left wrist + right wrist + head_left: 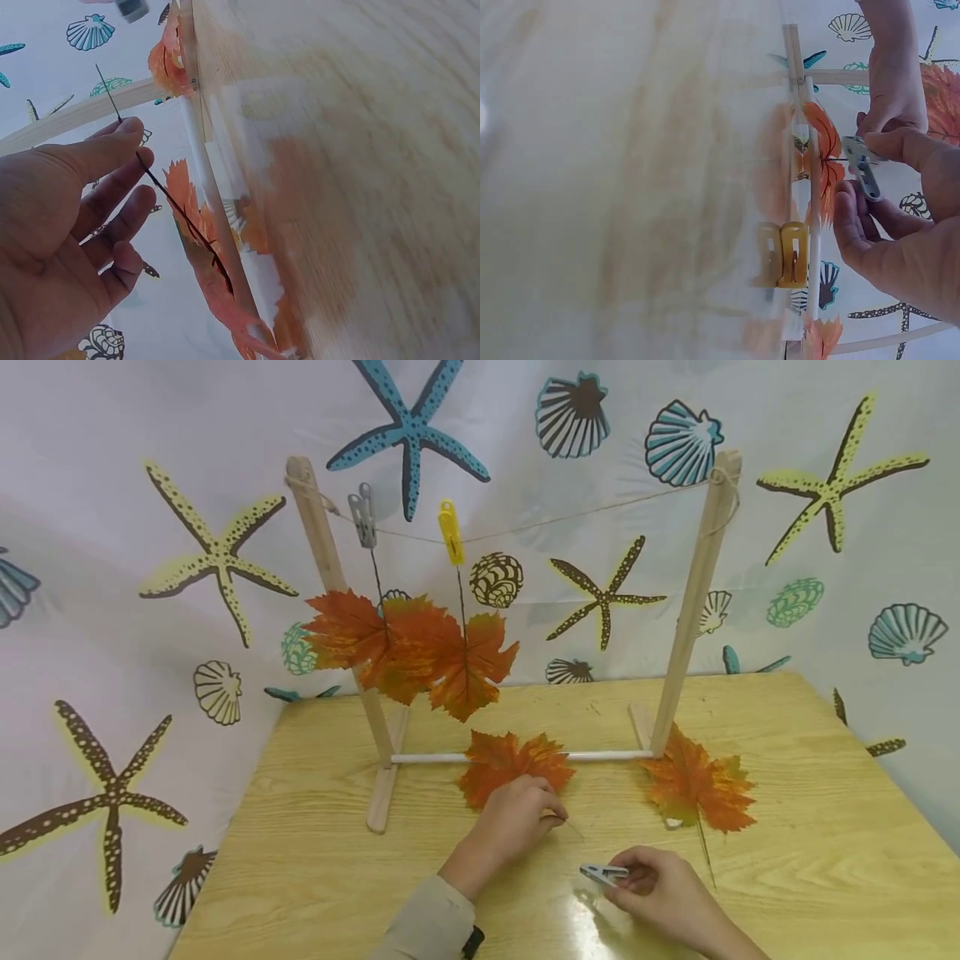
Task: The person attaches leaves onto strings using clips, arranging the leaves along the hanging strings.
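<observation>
My left hand [513, 822] pinches the thin dark stem [180, 210] of an orange-red artificial maple leaf [510, 760] between thumb and fingertip. That leaf lies over the white rod at the frame's base, partly covered by the hand in the head view. To its right, my right hand [663, 889] holds a grey clothespin [600, 873] between thumb and fingers, a little above the table. The clothespin [862, 171] points toward the left hand and stands apart from the stem in the head view.
A wooden frame [686, 602] carries a string [570, 517]. A grey clothespin [363, 518] and a yellow clothespin [451, 532] hang leaves [465, 668] from it. Another leaf [701, 785] lies at the right post's foot. A yellow clothespin [793, 255] appears low in the right wrist view.
</observation>
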A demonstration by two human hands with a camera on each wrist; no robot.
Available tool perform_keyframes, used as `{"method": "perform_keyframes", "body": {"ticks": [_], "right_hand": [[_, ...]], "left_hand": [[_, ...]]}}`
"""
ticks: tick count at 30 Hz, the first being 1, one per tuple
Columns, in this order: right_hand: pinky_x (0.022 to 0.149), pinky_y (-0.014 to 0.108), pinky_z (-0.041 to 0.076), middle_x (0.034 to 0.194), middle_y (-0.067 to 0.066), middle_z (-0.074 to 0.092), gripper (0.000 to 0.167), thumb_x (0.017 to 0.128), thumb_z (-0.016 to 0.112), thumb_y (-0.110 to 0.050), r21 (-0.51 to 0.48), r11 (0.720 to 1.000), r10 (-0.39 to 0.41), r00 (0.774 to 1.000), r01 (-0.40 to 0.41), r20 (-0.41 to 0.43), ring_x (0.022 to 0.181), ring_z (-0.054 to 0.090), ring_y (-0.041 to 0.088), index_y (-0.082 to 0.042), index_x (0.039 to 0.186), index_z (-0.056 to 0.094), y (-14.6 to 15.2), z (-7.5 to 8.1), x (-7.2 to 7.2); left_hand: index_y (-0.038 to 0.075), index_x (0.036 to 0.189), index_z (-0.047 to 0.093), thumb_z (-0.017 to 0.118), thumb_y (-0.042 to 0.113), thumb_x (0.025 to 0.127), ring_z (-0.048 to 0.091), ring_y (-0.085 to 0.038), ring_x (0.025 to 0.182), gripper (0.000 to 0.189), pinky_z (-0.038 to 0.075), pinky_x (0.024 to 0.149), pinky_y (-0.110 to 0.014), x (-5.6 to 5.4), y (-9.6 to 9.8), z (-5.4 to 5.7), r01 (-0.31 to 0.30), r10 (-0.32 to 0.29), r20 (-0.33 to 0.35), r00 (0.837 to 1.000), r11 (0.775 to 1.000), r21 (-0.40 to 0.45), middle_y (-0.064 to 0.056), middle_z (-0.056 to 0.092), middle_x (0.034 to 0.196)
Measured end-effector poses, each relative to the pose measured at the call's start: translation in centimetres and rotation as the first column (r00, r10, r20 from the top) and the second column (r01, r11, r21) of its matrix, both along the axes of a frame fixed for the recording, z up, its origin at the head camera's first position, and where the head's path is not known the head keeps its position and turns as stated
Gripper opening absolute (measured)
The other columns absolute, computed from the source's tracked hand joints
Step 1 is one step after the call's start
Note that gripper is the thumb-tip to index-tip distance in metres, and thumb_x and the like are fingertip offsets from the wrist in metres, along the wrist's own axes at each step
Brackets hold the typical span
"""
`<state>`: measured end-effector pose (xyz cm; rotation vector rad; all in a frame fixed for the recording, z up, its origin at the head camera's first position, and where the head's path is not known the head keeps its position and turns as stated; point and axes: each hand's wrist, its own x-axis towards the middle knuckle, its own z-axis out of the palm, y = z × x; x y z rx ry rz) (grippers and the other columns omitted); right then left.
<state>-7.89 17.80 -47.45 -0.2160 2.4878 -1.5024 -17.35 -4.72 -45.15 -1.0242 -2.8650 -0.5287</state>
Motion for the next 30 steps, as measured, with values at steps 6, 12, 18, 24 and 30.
{"method": "perform_keyframes", "body": {"ticks": [6,12,18,24,30], "right_hand": [[0.070,0.022,0.057,0.094,0.011,0.070,0.036,0.083,0.080,-0.010,-0.138,0.988,-0.058,0.997,0.064,0.047,0.079,0.067,0.010,0.007,0.111,0.065,-0.1,0.0,-0.4],[0.075,0.023,0.058,0.101,0.014,0.072,0.039,0.091,0.074,-0.016,-0.137,0.990,-0.003,0.995,-0.011,-0.102,0.084,0.069,0.005,0.008,0.120,0.066,0.1,-0.2,-0.3],[0.076,0.023,0.058,0.102,0.011,0.072,0.041,0.092,0.073,-0.020,-0.113,0.993,-0.052,0.994,0.041,-0.100,0.085,0.068,0.004,0.006,0.122,0.066,0.2,0.0,0.1],[0.073,0.023,0.058,0.099,0.013,0.072,0.044,0.086,0.080,-0.017,-0.180,0.978,-0.112,0.994,0.109,-0.007,0.081,0.068,0.006,0.008,0.119,0.065,0.2,0.5,-0.4],[0.075,0.024,0.059,0.103,0.018,0.072,0.046,0.087,0.078,-0.018,-0.205,0.974,-0.102,0.995,0.099,-0.003,0.084,0.071,0.009,0.011,0.120,0.064,0.3,1.1,-1.0]], "left_hand": [[0.029,0.091,0.082,0.077,0.030,0.087,0.061,-0.011,0.083,0.007,0.046,0.072,-0.024,-0.3,-0.1,0.4,0.030,-0.028,-0.152,0.988,1.000,0.006,0.014,0.073,0.089],[0.032,0.090,0.082,0.076,0.033,0.087,0.059,-0.010,0.080,0.007,0.032,0.065,-0.021,-0.3,0.2,1.1,0.010,-0.014,-0.197,0.980,1.000,-0.022,0.015,0.072,0.087],[0.032,0.091,0.082,0.076,0.033,0.087,0.059,-0.009,0.080,0.008,0.038,0.068,-0.021,-0.3,0.8,1.2,0.008,-0.007,-0.206,0.978,1.000,0.003,0.015,0.071,0.086],[0.029,0.092,0.083,0.078,0.030,0.086,0.060,-0.010,0.081,0.008,0.040,0.073,-0.025,-0.3,1.1,1.3,-0.033,0.050,-0.182,0.982,0.995,0.094,0.013,0.074,0.086],[0.021,0.094,0.083,0.078,0.024,0.087,0.068,-0.011,0.086,0.009,0.051,0.095,-0.037,-0.4,1.1,1.9,-0.126,0.130,0.005,0.992,0.950,0.285,0.009,0.077,0.088]]}}
